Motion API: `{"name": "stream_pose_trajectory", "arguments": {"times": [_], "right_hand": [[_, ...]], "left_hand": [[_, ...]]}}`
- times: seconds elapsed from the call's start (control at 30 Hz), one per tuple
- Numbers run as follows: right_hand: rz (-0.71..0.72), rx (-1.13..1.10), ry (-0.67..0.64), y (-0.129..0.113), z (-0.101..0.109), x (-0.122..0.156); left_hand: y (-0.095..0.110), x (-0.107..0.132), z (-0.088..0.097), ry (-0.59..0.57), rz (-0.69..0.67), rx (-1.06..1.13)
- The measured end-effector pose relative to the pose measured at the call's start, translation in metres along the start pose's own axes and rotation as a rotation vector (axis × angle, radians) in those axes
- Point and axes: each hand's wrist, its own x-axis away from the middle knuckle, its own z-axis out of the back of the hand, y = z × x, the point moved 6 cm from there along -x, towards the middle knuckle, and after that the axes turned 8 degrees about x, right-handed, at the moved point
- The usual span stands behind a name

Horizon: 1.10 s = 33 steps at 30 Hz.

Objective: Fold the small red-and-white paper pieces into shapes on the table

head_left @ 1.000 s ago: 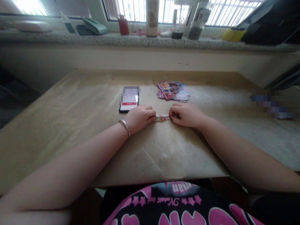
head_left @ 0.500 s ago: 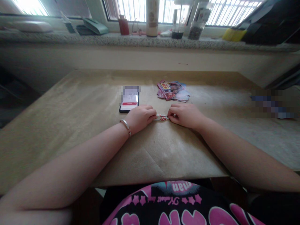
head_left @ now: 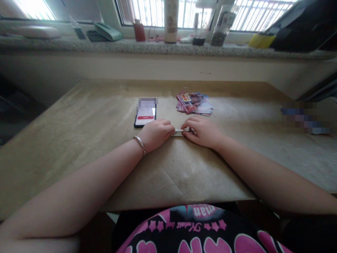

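A narrow strip of paper (head_left: 178,133) lies low over the worktop (head_left: 168,168), bridging the gap between the two hands. Its left end runs into the left hand (head_left: 158,134), whose thumb and fingertips are closed on it. Its other end reaches in under the right hand (head_left: 202,131), where the forefinger and thumb sit curved and slightly parted at the strip; whether they pinch it I cannot tell.

Just beyond the left hand lies a phone (head_left: 146,113), screen up, its near corner partly covered by that hand. Ahead of the right hand, and apart from it, is a loose pile of cards (head_left: 194,103). Well off to the right of the right hand is a flat printed thing (head_left: 302,118), too blurred to make out. Nothing stands between the hands and the strip.

The strip is pale, thin and straight-edged. The cards are glossy, pink and blue, fanned unevenly. A smooth metal bangle (head_left: 139,141) circles the left wrist. The worktop's tan cover is faintly creased nearer the body than the hands. Far beyond both hands runs a speckled stone windowsill (head_left: 152,47), carrying a squat red bottle (head_left: 139,31) and a tall pale bottle (head_left: 171,23).
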Motion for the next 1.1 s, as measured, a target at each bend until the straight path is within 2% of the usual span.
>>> {"name": "stream_pose_trajectory", "arguments": {"times": [0.1, 0.2, 0.3, 0.4, 0.57, 0.73, 0.97, 1.1], "right_hand": [[-0.047, -0.096, 0.026, -0.001, -0.003, -0.002], [-0.185, -0.262, 0.049, 0.009, -0.007, -0.001], [-0.285, -0.445, 0.087, 0.018, -0.010, 0.001], [-0.295, -0.561, 0.114, 0.022, -0.010, 0.001], [-0.277, -0.650, 0.140, 0.023, -0.008, 0.001], [-0.170, -0.600, 0.174, 0.020, -0.007, -0.001], [-0.215, -0.518, 0.171, 0.026, -0.012, -0.004], [-0.189, -0.435, 0.147, 0.026, -0.012, -0.005]], "left_hand": [[-0.003, 0.000, 0.000, 0.055, 0.032, 0.092], [-0.010, 0.001, 0.002, 0.116, 0.129, 0.299], [-0.014, 0.002, 0.000, 0.096, 0.195, 0.446], [-0.015, 0.002, -0.002, 0.073, 0.205, 0.570], [-0.020, 0.001, -0.005, 0.079, 0.301, 0.722], [-0.017, -0.001, -0.005, 0.026, 0.309, 0.740], [-0.010, -0.002, -0.003, -0.020, 0.191, 0.629], [-0.005, -0.002, -0.002, -0.003, 0.135, 0.513]]}}
